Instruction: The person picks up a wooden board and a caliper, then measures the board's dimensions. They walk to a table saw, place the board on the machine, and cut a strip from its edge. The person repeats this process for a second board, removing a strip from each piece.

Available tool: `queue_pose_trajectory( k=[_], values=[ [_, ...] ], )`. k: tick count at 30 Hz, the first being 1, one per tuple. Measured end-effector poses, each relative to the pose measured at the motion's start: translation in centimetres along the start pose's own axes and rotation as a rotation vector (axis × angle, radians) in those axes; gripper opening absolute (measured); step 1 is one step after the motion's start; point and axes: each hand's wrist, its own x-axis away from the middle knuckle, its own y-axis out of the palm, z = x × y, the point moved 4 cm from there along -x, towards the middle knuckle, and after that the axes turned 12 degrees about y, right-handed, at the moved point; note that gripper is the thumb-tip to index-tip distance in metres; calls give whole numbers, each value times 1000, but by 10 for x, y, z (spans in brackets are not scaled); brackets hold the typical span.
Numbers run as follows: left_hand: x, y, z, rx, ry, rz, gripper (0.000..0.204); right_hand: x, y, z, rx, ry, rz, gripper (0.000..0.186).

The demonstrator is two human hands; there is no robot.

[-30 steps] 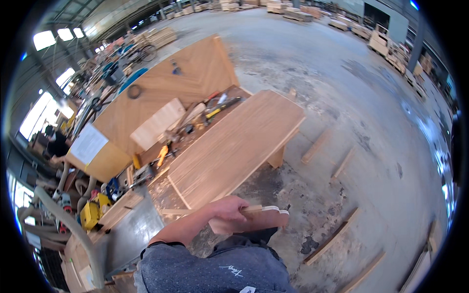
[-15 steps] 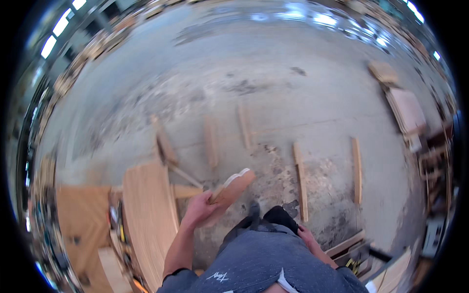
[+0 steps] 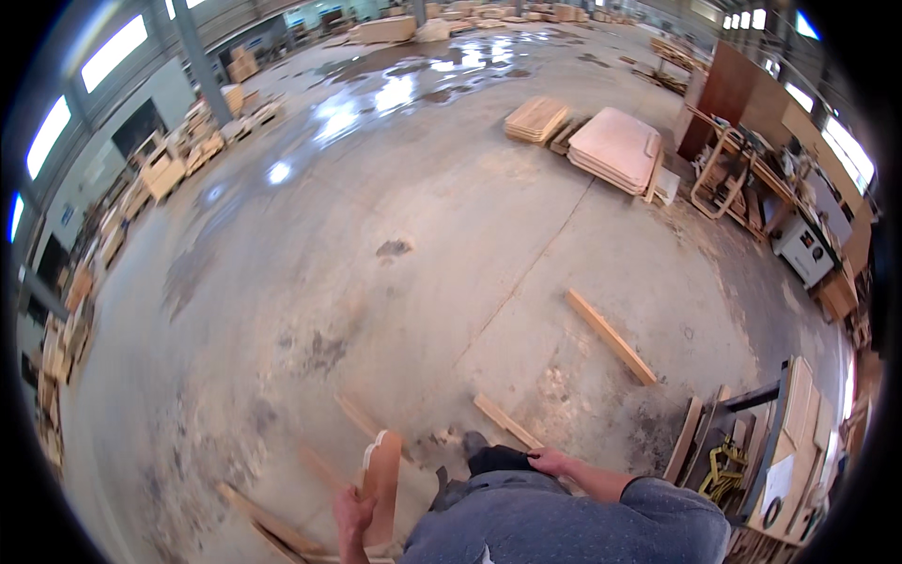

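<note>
Holding a brown, flat wooden board (image 3: 383, 489) with a pale, wavy edge is looking like the step in hand, probably a one-handed carry. The left hand (image 3: 353, 512) is clamping its grip on the board's left edge, keeping the board above the grey concrete floor (image 3: 451, 244). To the right of the board, the right hand (image 3: 550, 461) is resting at the dark trousers (image 3: 498, 459); its fingers are partly hidden, so whether its grip is apart or together I cannot tell. Just beyond the board, a blurred, straight timber strip (image 3: 349, 411) is lying on the floor, and a longer, light-brown timber strip (image 3: 611, 336) is lying farther to its right. Well to the board's right, a dark metal-framed rack (image 3: 752, 396) is standing with yellow clamps (image 3: 722, 475). Any next move is calling, I judge, for a firm left grip and footing clear of the strips.
</note>
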Motion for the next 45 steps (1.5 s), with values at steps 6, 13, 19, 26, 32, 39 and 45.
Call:
queue_pose_trajectory(
  k=[6, 13, 19, 26, 32, 39, 45],
  values=[
    [-152, -47, 24, 166, 29, 82, 46, -93, -40, -70, -3, 99, -173, 57],
    [-366, -89, 49, 142, 92, 88, 42, -189, -98, -193, -16, 91, -59, 52],
    [-548, -150, 99, 149, 283, 152, 38, -240, -178, -339, 143, -15, 40, 40],
    [-753, -187, 216, 286, 538, 146, 36, -296, -295, -437, -58, 219, 172, 36],
    [-905, -210, 377, 431, 580, 63, 39, -374, -475, -578, -262, 94, 344, 53],
    [-1075, -237, 525, 490, 726, -41, 49, -418, -709, -793, -900, -534, 51, 82],
    [-1228, -238, 596, 534, 785, -98, 56, -473, -860, -918, -980, -790, -216, 70]
  ],
)
